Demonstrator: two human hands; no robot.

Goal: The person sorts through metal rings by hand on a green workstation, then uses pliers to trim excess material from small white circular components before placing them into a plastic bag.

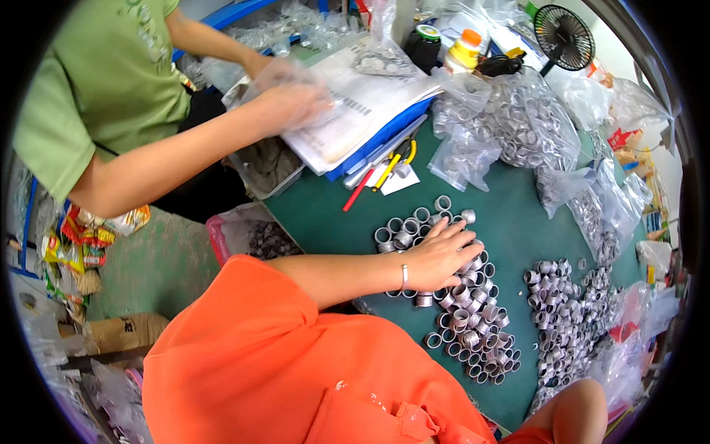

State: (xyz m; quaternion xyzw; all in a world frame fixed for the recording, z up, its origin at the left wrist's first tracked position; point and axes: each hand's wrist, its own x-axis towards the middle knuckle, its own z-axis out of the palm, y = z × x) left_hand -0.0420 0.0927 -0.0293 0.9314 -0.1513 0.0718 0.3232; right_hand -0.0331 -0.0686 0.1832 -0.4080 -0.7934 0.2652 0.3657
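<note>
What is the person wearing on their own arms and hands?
A loose bright orange short sleeve covers the upper left arm; the forearm is bare. A thin silver bracelet circles the wrist of the ungloved left hand. The right hand is out of view.

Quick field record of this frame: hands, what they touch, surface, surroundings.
left hand: flat, palm down on a cluster of small metal rings
right hand: not in view; only a bare knee or elbow at the lower edge
surface: green table
second ring pile: right of the hand, apart from it
clear bags of rings: far side of the table
co-worker's hands: on papers
small fan: top right
</note>
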